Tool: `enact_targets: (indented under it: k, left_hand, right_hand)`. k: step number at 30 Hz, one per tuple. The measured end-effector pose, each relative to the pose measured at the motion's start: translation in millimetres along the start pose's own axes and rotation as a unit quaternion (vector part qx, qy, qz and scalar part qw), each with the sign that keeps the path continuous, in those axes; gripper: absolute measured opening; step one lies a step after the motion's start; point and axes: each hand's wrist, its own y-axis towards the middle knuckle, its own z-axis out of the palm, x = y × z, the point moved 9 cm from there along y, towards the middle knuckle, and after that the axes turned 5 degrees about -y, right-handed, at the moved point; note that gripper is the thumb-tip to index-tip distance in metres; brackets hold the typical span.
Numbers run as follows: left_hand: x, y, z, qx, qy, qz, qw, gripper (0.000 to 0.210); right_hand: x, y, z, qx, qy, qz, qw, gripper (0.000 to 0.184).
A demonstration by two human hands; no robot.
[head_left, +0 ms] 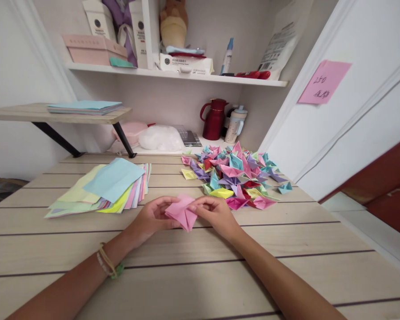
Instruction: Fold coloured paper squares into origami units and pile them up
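A partly folded piece of pink origami paper [182,213] is held above the table between both hands. My left hand [156,214] pinches its left side, thumb below and fingers behind. From the right, my right hand [216,214] grips the upper right edge between thumb and fingers. The paper has several layers and a pointed lower corner. Just beyond my right hand lies a heap of folded paper boats [233,171] in many colours. To the left of my left hand is a fanned stack of coloured paper sheets [115,178], a light blue one on top.
The slatted wooden table [193,271] extends on all sides. A small raised shelf [16,112] with more paper [85,106] stands at the back left. Behind are a red jug [215,120], a bottle [236,124], a white plastic bag [162,138] and a wall shelf [220,79].
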Motion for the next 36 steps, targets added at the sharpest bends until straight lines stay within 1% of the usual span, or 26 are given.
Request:
enact_targets:
  k: [2, 4, 9, 14, 19, 23, 25, 29, 30, 33, 36]
  left_hand:
    - [-0.1, -1.1, 1.8, -0.001, 0.014, -0.003, 1.000, 0.031]
    - [-1.0, -2.0, 3.0, -0.002, 0.028, 0.000, 1.000, 0.021]
    - [-1.5, -2.3, 4.4, 0.012, 0.034, 0.006, 0.999, 0.026]
    - [-2.3, -0.4, -1.0, -0.030, 0.060, 0.002, 0.998, 0.018]
    - [-8.5, 1.1, -3.0, -0.051, 0.059, 0.033, 0.996, 0.018]
    - [-9.6, 0.9, -2.9, -0.047, 0.050, 0.038, 0.997, 0.023]
    - [-8.9, 0.5, -3.5, -0.050, 0.057, 0.033, 0.997, 0.022]
    - [-4.0, 1.2, -1.0, -0.030, 0.061, 0.011, 0.998, 0.022]
    - [-3.5, 1.5, -1.7, -0.032, 0.065, 0.010, 0.997, 0.021]
    - [-5.7, 1.8, -8.8, -0.067, 0.090, 0.023, 0.993, 0.016]
    - [-8.2, 2.3, -13.3, -0.084, 0.082, 0.043, 0.992, 0.016]
  right_hand:
    - [-2.4, 1.1, -1.6, -0.011, 0.015, 0.007, 1.000, 0.026]
    - [-3.9, 1.5, -2.3, -0.022, 0.020, 0.010, 0.999, 0.026]
    - [-2.3, 0.3, -2.6, -0.046, 0.032, -0.005, 0.998, 0.025]
    - [2.6, -1.5, -2.5, -0.055, -0.002, -0.035, 0.998, 0.023]
    - [5.0, -2.2, -1.9, -0.056, -0.007, -0.050, 0.997, 0.016]
    - [8.3, -2.8, -7.9, -0.084, -0.014, -0.054, 0.995, 0.015]
    - [10.4, -2.7, -11.3, -0.098, -0.020, -0.056, 0.993, 0.016]
    - [9.5, -1.5, -15.2, -0.115, -0.025, -0.049, 0.992, 0.017]
    - [8.2, -1.3, -15.2, -0.117, -0.023, -0.045, 0.992, 0.018]
    - [3.1, -0.6, -11.9, -0.105, 0.007, -0.030, 0.994, 0.020]
    - [-0.9, -0.1, -5.8, -0.079, 0.077, -0.011, 0.994, 0.026]
